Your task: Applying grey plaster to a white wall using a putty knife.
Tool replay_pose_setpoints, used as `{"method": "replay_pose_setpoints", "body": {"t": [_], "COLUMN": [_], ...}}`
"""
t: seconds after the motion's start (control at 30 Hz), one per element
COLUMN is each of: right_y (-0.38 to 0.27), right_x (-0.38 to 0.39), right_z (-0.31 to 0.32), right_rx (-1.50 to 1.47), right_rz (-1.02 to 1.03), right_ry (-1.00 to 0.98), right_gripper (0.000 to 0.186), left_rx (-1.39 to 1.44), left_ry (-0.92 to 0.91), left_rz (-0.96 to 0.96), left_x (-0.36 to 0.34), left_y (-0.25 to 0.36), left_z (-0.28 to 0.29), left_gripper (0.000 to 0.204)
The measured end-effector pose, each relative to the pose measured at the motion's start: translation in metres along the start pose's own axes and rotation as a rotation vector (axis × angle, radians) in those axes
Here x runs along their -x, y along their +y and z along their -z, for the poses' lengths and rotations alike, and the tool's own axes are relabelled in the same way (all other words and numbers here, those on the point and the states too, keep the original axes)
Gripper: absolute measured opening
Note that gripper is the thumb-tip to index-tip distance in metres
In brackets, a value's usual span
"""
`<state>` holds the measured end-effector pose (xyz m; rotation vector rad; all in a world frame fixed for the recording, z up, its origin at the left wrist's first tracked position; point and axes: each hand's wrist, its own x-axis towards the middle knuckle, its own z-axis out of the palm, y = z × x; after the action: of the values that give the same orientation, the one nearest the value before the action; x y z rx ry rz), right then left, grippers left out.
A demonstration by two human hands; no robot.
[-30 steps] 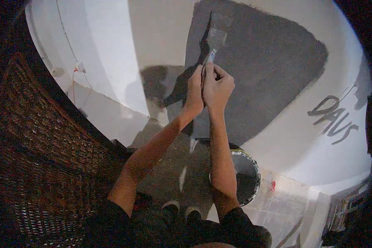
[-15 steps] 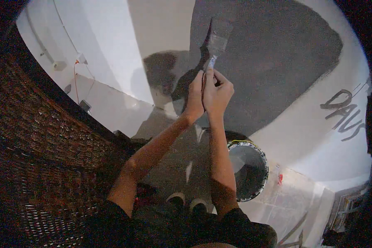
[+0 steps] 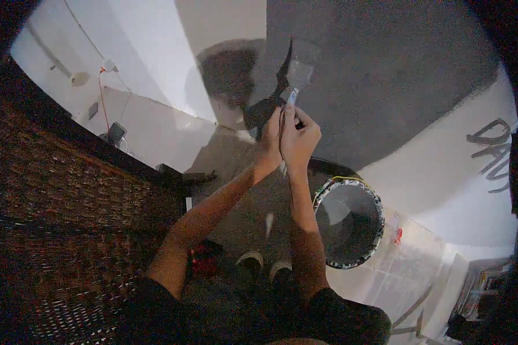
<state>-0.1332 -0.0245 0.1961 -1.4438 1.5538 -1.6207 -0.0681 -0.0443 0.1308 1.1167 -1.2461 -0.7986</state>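
Observation:
In front of me a wide flat paintbrush (image 3: pixel 300 70) lies with its bristles against the dark grey painted wall area (image 3: pixel 385 75). Its pale, paint-smeared handle points down toward me. My right hand (image 3: pixel 301 141) is closed around that handle, thumb along the top. Pressed against it from the left is my left hand (image 3: pixel 270 141), also closed on the lower handle, its fingers partly hidden. A sharp shadow of brush and hands falls on the wall just to their left.
Right of my forearm stands a round bucket (image 3: pixel 380 230) of grey paint with a paint-caked rim. An orange cord (image 3: pixel 103 103) runs down to a small dark box (image 3: pixel 117 133) at left. A woven brown panel (image 3: pixel 69 230) fills the lower left. Dark painted strokes (image 3: pixel 489 152) mark the right wall.
The brush and both hands have come a little lower along the grey wall. My view has shifted, so the bucket appears higher and farther right. Both hands keep their grip.

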Motion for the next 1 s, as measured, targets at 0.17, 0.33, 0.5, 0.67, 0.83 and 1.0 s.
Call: {"method": "replay_pose_setpoints", "body": {"t": [0.17,0.33,0.5,0.67,0.83,1.0], "right_y": [0.028,0.074,0.106,0.13,0.195,0.22], "right_x": [0.021,0.041,0.061,0.082,0.098,0.107], "right_z": [-0.006,-0.007,-0.003,-0.02,-0.031,0.018], "right_rx": [-0.043,-0.027,-0.029,-0.034,0.528,0.206], "right_rz": [-0.01,-0.059,-0.109,-0.155,0.606,-0.005], "right_ry": [-0.05,-0.052,-0.077,-0.099,0.28,-0.026], "right_gripper": [0.031,0.03,0.031,0.032,0.029,0.032], "left_rx": [-0.09,0.088,0.064,-0.033,-0.225,-0.131], "left_ry": [-0.006,-0.104,-0.169,-0.162,-0.136,-0.375], "left_rz": [-0.234,-0.098,-0.187,0.124,0.071,0.296], "left_x": [0.031,0.056,0.075,0.086,0.124,0.159], "left_y": [-0.047,-0.059,-0.105,-0.189,-0.228,-0.235], "left_z": [0.013,0.011,0.009,0.014,0.011,-0.025], "left_gripper": [0.033,0.035,0.033,0.032,0.038,0.055]}}
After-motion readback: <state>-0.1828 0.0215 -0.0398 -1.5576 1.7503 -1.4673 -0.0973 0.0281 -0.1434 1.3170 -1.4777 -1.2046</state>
